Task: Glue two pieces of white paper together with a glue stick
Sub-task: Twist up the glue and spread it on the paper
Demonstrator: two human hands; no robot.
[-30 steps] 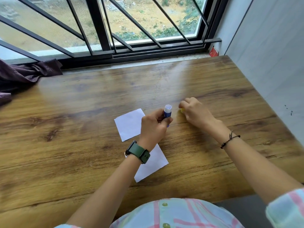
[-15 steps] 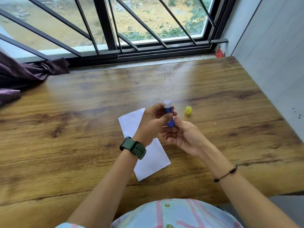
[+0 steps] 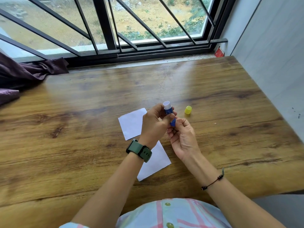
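Note:
A blue glue stick (image 3: 169,111) with a white open top is held upright above the wooden table (image 3: 82,112). My left hand (image 3: 154,124) grips its barrel. My right hand (image 3: 183,137) pinches its blue bottom end with thumb and fingertips. Two white paper pieces lie on the table under my hands: the far paper (image 3: 131,123) and the near paper (image 3: 155,163), partly hidden by my left wrist. Whether they overlap is hidden. The yellow cap (image 3: 188,110) stands on the table just right of the glue stick.
A barred window (image 3: 115,30) runs along the table's far edge. A dark purple cloth (image 3: 24,73) lies at the far left. A grey wall (image 3: 271,63) borders the right side. A small red object (image 3: 219,52) sits in the far right corner.
My right hand left the yellow cap on the table and came back to take the glue stick's bottom end. The left hand kept holding the stick.

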